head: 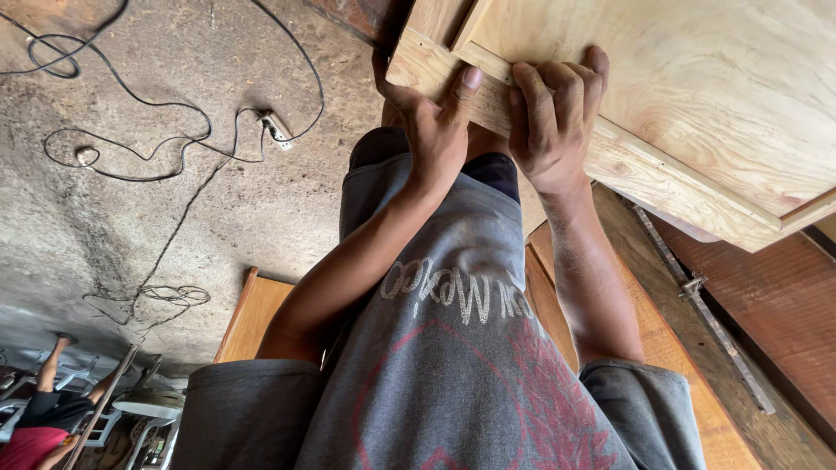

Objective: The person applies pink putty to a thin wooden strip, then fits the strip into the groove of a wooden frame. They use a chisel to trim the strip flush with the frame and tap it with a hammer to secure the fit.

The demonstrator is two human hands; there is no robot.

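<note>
A light plywood panel (714,96) with a solid wood frame strip along its edge fills the upper right. My left hand (427,130) grips the corner of that frame, fingers wrapped behind it and the thumb pressed flat on the strip. My right hand (553,122) holds the same strip just to the right, fingers curled over its upper edge. The two hands are almost touching. Both forearms rise from my grey printed shirt (453,374), which fills the bottom of the view.
The concrete floor on the left carries loose black cables (131,165) and a white power strip (277,129). Orange-brown boards (252,313) lie below me. A long metal clamp bar (705,313) lies on planks at right. Another person (43,409) sits by white chairs, bottom left.
</note>
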